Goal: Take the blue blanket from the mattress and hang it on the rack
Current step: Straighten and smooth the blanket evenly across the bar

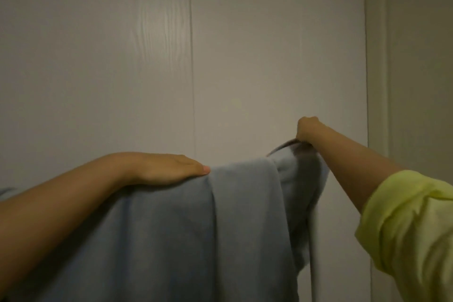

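The blue blanket (186,228) hangs draped over the top bar of the rack, which the cloth hides. Only the rack's white upright post (312,247) shows at the blanket's right edge. My left hand (166,168) lies flat, palm down, on the blanket's top fold. My right hand (307,130) is closed on a bunched corner of the blanket at the right end and holds it a little above the bar. A yellow-green sleeve (411,233) covers my right upper arm.
A pale panelled wall (110,56) with a vertical seam stands close behind the rack. A white door frame or corner trim (377,81) runs down the right side. The mattress is out of view.
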A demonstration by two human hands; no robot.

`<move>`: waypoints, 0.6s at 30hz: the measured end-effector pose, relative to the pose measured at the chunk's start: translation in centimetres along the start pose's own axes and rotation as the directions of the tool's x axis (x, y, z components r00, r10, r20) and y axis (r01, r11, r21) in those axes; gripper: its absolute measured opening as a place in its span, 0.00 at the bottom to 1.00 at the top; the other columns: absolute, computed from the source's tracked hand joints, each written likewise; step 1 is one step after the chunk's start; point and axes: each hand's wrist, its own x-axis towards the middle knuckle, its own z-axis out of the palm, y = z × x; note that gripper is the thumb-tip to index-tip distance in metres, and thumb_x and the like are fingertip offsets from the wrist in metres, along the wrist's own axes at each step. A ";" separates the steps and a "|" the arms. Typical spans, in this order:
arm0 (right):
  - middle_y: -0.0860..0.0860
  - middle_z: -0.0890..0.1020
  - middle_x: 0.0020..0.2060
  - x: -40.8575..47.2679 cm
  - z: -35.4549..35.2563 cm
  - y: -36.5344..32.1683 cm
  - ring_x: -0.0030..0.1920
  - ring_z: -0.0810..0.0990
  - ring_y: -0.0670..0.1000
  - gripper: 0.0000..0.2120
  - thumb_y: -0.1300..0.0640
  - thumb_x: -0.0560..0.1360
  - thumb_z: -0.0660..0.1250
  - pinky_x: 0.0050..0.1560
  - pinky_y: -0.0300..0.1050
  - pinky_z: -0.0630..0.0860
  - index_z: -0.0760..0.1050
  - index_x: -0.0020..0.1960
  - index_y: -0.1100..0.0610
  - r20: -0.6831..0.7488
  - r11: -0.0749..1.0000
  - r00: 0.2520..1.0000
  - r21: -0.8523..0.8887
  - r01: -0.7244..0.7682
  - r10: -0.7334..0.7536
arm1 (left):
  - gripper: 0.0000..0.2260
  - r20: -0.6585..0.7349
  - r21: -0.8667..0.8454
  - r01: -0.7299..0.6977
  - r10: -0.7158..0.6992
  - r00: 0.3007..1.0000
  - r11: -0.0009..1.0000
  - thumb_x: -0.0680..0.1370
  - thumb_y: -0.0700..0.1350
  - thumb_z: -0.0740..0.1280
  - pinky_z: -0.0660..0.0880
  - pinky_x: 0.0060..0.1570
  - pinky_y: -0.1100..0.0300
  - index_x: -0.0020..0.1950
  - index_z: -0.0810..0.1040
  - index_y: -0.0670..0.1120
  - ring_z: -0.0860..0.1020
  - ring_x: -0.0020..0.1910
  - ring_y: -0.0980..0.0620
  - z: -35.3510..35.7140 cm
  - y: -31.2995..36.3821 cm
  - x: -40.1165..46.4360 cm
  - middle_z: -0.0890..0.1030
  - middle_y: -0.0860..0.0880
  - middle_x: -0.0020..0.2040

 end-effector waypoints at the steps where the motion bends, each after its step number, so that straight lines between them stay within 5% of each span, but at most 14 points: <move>1: 0.62 0.77 0.62 -0.4 -0.1 -0.5 0.56 0.80 0.59 0.13 0.62 0.79 0.60 0.59 0.48 0.76 0.74 0.62 0.66 0.084 0.999 0.996 -0.042 0.022 -0.019 | 0.23 -0.006 0.005 0.003 -0.003 1.000 1.000 0.80 0.61 0.50 0.53 0.65 0.68 0.71 0.69 0.55 0.64 0.63 0.66 -0.1 0.1 0.0 0.68 0.59 0.73; 4: 0.58 0.82 0.52 -1.8 -0.7 -3.2 0.41 0.86 0.55 0.11 0.61 0.78 0.61 0.51 0.53 0.81 0.77 0.57 0.61 0.079 0.980 0.981 -0.078 0.181 -0.175 | 0.21 -0.076 0.078 -0.022 0.028 0.997 0.997 0.80 0.61 0.50 0.57 0.67 0.66 0.68 0.72 0.58 0.68 0.66 0.62 0.2 0.0 -0.3 0.71 0.58 0.71; 7: 0.49 0.85 0.43 -4.6 -1.6 -8.3 0.35 0.85 0.47 0.10 0.54 0.78 0.63 0.46 0.49 0.82 0.80 0.55 0.53 -0.040 0.894 0.904 0.132 0.427 -0.426 | 0.19 -0.298 0.306 -0.009 0.105 0.949 0.952 0.77 0.66 0.47 0.71 0.60 0.54 0.55 0.74 0.64 0.76 0.57 0.57 0.5 -0.4 -1.7 0.78 0.60 0.59; 9: 0.45 0.85 0.39 -7.6 -2.0 -12.2 0.31 0.85 0.44 0.07 0.52 0.77 0.65 0.38 0.43 0.81 0.80 0.52 0.51 -0.051 0.755 0.808 0.325 0.569 -0.587 | 0.21 -0.442 0.414 0.062 0.141 0.886 0.908 0.75 0.68 0.47 0.76 0.50 0.56 0.56 0.73 0.63 0.75 0.48 0.59 0.4 -1.2 -3.3 0.78 0.61 0.52; 13: 0.42 0.84 0.36 -13.9 -2.0 -19.1 0.29 0.83 0.38 0.07 0.53 0.78 0.64 0.38 0.40 0.81 0.80 0.52 0.48 -0.212 0.496 0.591 0.370 0.786 -0.778 | 0.13 -0.690 0.394 0.208 0.139 0.711 0.895 0.76 0.61 0.55 0.72 0.37 0.66 0.51 0.77 0.60 0.74 0.39 0.59 0.0 -4.1 -8.5 0.76 0.60 0.46; 18: 0.44 0.85 0.42 -21.1 -0.4 -27.4 0.31 0.84 0.39 0.10 0.55 0.77 0.65 0.40 0.39 0.81 0.80 0.56 0.48 -0.139 0.240 0.323 0.421 0.875 -0.936 | 0.10 -0.826 0.246 0.447 -0.055 0.561 0.860 0.77 0.55 0.60 0.79 0.46 0.59 0.53 0.77 0.54 0.75 0.46 0.56 0.4 -9.2 -18.9 0.77 0.54 0.50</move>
